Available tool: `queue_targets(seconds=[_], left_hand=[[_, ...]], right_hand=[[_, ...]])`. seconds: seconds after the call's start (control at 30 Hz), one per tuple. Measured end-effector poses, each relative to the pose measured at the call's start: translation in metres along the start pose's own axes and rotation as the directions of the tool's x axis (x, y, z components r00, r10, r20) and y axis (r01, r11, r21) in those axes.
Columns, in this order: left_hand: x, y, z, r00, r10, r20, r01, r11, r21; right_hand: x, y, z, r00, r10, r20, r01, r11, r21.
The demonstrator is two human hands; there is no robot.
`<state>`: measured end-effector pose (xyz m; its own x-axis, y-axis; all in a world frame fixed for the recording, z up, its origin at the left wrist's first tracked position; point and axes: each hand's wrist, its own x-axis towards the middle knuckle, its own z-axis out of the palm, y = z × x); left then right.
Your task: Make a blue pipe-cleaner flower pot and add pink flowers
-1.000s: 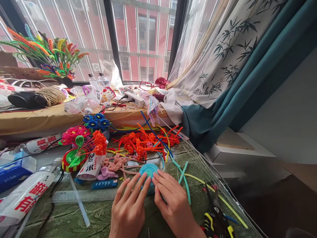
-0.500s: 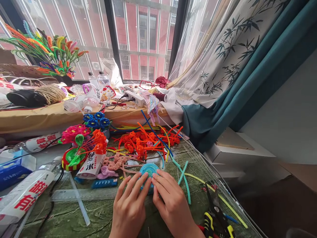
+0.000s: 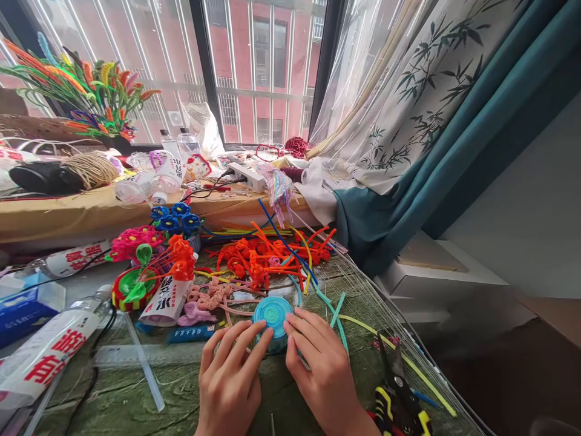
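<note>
A round blue coil of pipe cleaner (image 3: 272, 312), lighter turquoise at its centre, is just in front of my fingertips, with a thick ridged side facing me. My left hand (image 3: 233, 369) has its fingertips on the coil's left front rim, fingers slightly spread. On the opposite side, my right hand (image 3: 320, 363) has its fingertips against the right rim, with the thumb low along the side. The coil is held between the two hands. Its underside is hidden. Loose turquoise pipe cleaners (image 3: 334, 312) lie just right of it.
Behind the coil are a pile of orange-red pipe-cleaner pieces (image 3: 254, 260) and pink braided pieces (image 3: 211, 297). Black-and-yellow pliers (image 3: 397, 387) lie at right. A clear ruler (image 3: 149, 356), a glue stick (image 3: 144, 363), a bottle (image 3: 59, 351) and pipe-cleaner flowers (image 3: 138, 245) are at left.
My fingers have drawn back from the coil's top to its rim, the left hand shifting left and the right hand right. More of the coil's top shows.
</note>
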<state>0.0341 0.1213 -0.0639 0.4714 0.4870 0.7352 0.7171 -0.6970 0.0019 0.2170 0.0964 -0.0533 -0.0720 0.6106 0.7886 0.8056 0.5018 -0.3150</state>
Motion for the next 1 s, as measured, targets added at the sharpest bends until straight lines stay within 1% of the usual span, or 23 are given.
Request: queue_targets(seconds=[0.07,0.17,0.33,0.4,0.47,0.53,0.63,0.8,0.9,1.0], left_hand=[[0.001,0.001,0.001,1.000,-0.003,0.006,0.003,1.000,0.010],[0.003,0.007,0.004,0.999,-0.045,-0.015,0.045,0.999,0.005],[0.005,0.016,0.009,0.990,-0.096,-0.108,0.094,0.995,-0.020],[0.007,0.014,0.007,0.990,-0.110,-0.085,0.105,0.993,-0.054],[0.011,0.009,0.003,0.991,-0.129,-0.035,0.124,0.986,-0.113],[0.013,0.004,-0.001,0.988,-0.151,-0.018,0.145,0.974,-0.174],[0.014,0.002,-0.003,0.989,-0.144,-0.029,0.135,0.969,-0.206],[0.007,0.005,0.002,0.993,-0.115,-0.023,0.109,0.979,-0.174],[0.005,0.008,0.004,0.991,-0.124,-0.055,0.112,0.977,-0.179],[0.006,0.011,0.005,0.986,-0.134,-0.095,0.115,0.976,-0.187]], right_hand=[[0.002,-0.001,-0.001,1.000,-0.024,0.007,0.024,1.000,-0.014],[0.004,-0.002,-0.001,0.999,-0.050,0.008,0.050,0.997,-0.050],[0.005,-0.003,0.002,0.995,-0.096,0.008,0.097,0.988,-0.117],[0.005,-0.003,0.002,0.995,-0.094,0.015,0.095,0.989,-0.114],[0.005,-0.003,0.001,0.996,-0.086,0.013,0.087,0.991,-0.100],[0.004,-0.003,0.001,0.996,-0.084,0.005,0.084,0.993,-0.086],[0.005,-0.004,0.000,0.996,-0.084,-0.010,0.083,0.994,-0.075],[0.006,-0.006,-0.001,0.995,-0.091,-0.033,0.088,0.993,-0.080],[0.005,-0.006,-0.002,0.992,-0.113,-0.054,0.109,0.991,-0.072],[0.005,-0.007,-0.002,0.992,-0.110,-0.061,0.108,0.993,-0.040]])
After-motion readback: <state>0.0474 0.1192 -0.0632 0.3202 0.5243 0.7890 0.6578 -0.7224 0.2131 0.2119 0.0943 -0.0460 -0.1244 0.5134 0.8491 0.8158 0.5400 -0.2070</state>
